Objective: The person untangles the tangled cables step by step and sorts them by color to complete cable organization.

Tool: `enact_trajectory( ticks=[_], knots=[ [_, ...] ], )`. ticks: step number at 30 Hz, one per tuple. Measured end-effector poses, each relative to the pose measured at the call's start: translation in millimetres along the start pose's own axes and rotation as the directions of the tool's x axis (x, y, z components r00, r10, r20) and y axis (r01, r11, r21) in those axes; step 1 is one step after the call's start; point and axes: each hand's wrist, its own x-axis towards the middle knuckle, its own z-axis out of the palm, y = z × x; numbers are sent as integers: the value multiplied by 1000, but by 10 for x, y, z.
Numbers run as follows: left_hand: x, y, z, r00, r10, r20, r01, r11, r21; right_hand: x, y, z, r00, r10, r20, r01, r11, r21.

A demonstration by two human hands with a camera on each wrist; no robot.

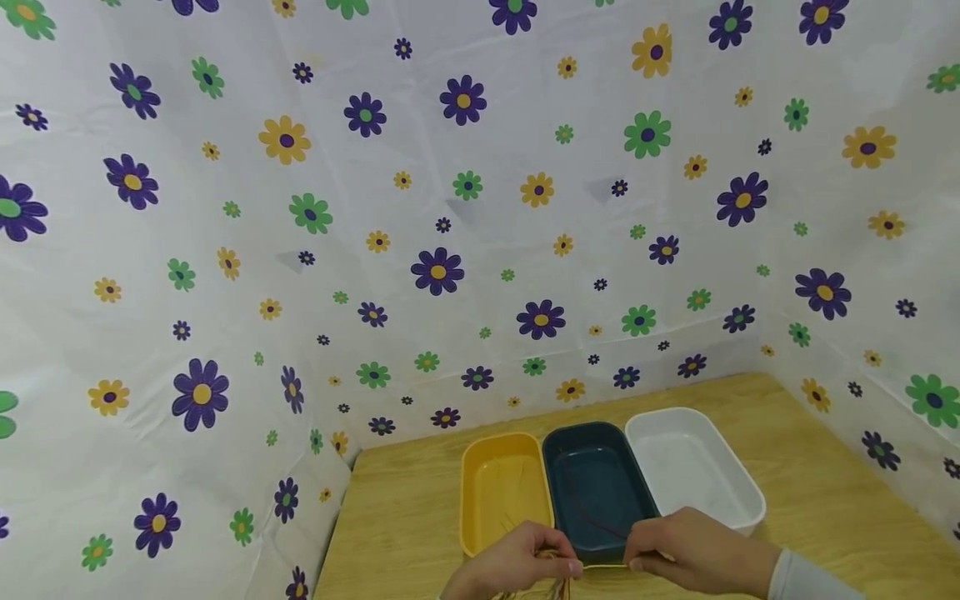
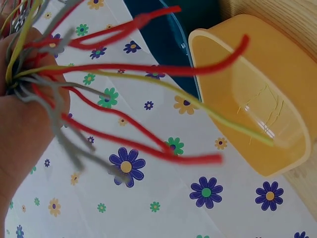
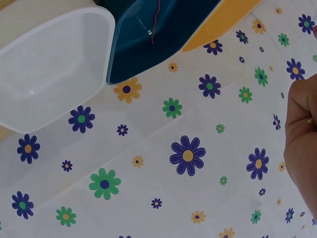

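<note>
Thin yellow strand (image 1: 605, 567) taut at six o'clock of dark-blue rectangular tray (image 1: 600, 487): our left hand (image 1: 525, 557) grips the tangled red-grey-yellow wire bundle (image 2: 148, 68), our right hand (image 1: 686, 550) pinches the strand; snags could drag others loose.

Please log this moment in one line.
left hand: grips red, yellow, grey strand bundle | right hand: pinches thin yellow strand | dark blue rectangular tray: holds red strand

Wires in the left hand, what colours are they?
The wires are red, yellow and grey; the left wrist view shows them best.
</note>
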Motion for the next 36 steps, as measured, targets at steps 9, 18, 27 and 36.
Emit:
enact_trajectory(
  ticks=[9,18,27,36],
  knots=[
    [-10,-26,37,1000,-23,-4,22,980,-197,5,-35,22,993,115,3,-114,982,152],
    [128,-1,91,995,12,97,-4,997,-81,180,-74,102,993,105,51,-113,974,194],
    [139,39,116,996,-2,93,5,999,-32,228,-94,132,977,210,19,-211,967,143],
    [84,64,129,999,24,41,-21,997,-80,179,-66,132,967,242,-73,-233,966,114]
  ],
)
